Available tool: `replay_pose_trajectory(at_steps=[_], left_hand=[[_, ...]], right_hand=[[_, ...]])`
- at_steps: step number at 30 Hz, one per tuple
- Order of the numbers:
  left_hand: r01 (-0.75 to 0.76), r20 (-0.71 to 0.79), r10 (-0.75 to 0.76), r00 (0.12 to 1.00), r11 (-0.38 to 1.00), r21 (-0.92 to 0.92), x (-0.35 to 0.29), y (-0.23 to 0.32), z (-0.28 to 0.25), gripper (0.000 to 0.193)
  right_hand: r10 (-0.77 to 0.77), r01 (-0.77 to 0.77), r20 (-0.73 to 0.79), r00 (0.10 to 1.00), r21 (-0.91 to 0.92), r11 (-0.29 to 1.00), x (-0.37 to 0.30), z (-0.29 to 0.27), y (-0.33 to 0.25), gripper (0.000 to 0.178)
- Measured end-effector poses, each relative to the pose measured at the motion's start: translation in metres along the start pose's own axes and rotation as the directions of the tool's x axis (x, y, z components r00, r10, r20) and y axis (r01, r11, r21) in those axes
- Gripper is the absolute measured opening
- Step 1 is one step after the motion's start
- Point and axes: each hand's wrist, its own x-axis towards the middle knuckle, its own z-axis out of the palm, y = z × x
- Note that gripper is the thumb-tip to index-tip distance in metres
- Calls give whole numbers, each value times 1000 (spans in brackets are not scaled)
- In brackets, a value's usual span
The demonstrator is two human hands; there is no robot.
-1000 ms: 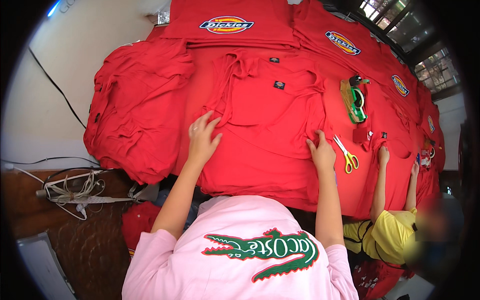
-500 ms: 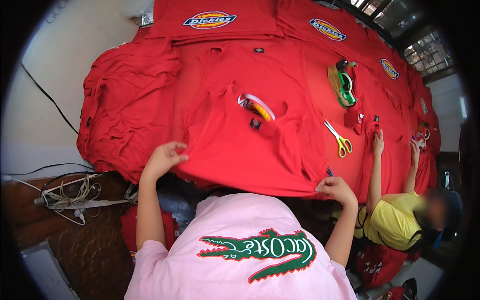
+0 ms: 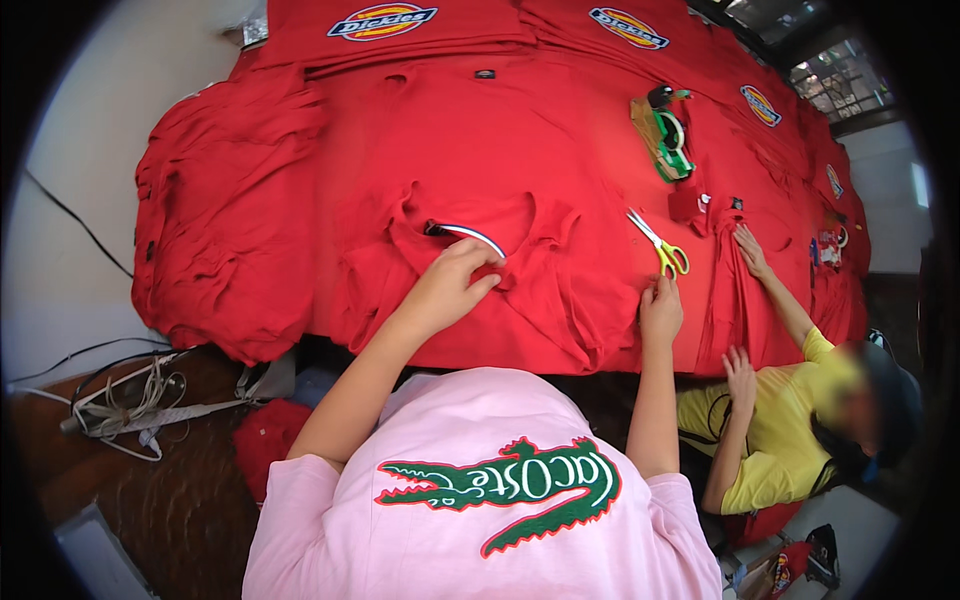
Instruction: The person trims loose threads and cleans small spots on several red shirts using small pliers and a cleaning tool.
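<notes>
While the left hand (image 3: 455,282) bent over the neckline of a bunched red knit shirt (image 3: 535,315), the right hand (image 3: 660,314) rested by the yellow-handled scissors (image 3: 659,243).
The shirt lay at the near edge of the red-covered table (image 3: 693,332), a curved white-edged piece (image 3: 480,239) showing in its neckline. The left fingers curled beside that piece; whether they pinched it, or the right fingertips gripped the scissor handles, could not be told. Blades dragged sideways might have nicked the cloth; a one-sided tug could have stretched the neckline.

red shirt (image 3: 540,300) | rumpled | yellow-handled scissors (image 3: 673,261) | flat, right of shirt
</notes>
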Motion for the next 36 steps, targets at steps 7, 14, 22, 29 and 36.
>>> replay_pose_trajectory(at_steps=[7,14,22,29,36], left_hand=[[373,-18,-416,909,832,-412,62,-50,71,36],[389,130,-440,889,573,-721,47,-21,48,36],[263,133,-273,953,526,-809,31,50,2,27],[143,-105,-268,958,760,-634,25,57,-4,20],[-59,-383,-20,923,979,-193,17,71,-11,20]], right_hand=[[29,-26,-161,987,16,1000,-10,-7,34,49],[3,2,-29,1000,179,984,-53,-28,9,35],[240,-141,-195,951,415,899,-70,13,52,20],[121,-99,66,990,950,295,8,-82,-96,17],[-379,-88,349,857,824,560,-14,-142,-223,20]])
